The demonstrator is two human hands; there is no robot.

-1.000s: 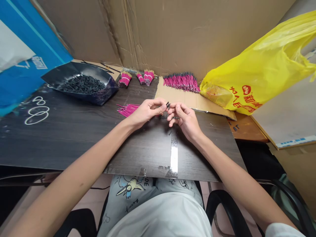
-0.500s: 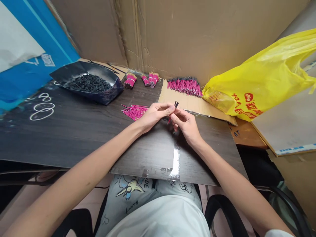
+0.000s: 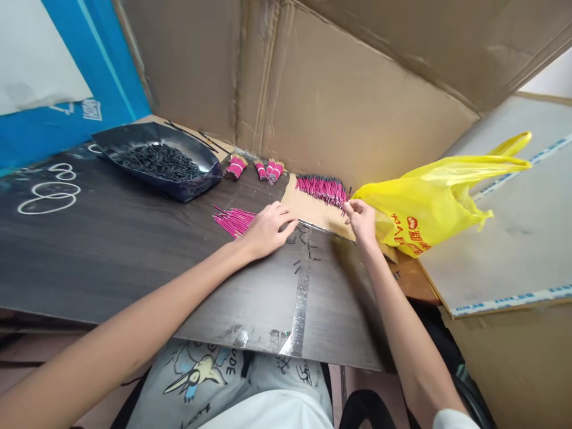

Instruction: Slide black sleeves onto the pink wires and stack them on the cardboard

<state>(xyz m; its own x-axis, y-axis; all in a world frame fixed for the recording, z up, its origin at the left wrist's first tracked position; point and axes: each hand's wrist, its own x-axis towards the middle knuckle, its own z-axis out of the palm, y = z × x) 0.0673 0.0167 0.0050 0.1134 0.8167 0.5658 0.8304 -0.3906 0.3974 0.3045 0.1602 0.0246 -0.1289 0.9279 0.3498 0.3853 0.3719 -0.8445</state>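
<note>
My right hand [image 3: 361, 220] is at the right end of a row of pink wires with black ends [image 3: 322, 189]. Its thumb and fingers are closed on a thin pink wire, of which only the ends show. Low over the tabletop, my left hand [image 3: 268, 231] has its thumb and index fingertips together; anything between them is too small to make out. Several short black tubes [image 3: 309, 245] lie scattered just right of it. Partly behind that hand spreads a loose pile of pink wires [image 3: 233, 221].
A dark tray [image 3: 201, 189] of black tubes stands at back left, with tied pink bundles [image 3: 235, 167] beside it. White rings [image 3: 49, 199] lie far left. The wire row rests on cardboard [image 3: 308, 211]; a yellow plastic bag [image 3: 415, 208] stands right. Cardboard walls the back.
My hands, together before with black-tipped pieces between them, are now apart. The right has moved right and away to the wire row; the left has dropped toward the scattered tubes. The view has shifted.
</note>
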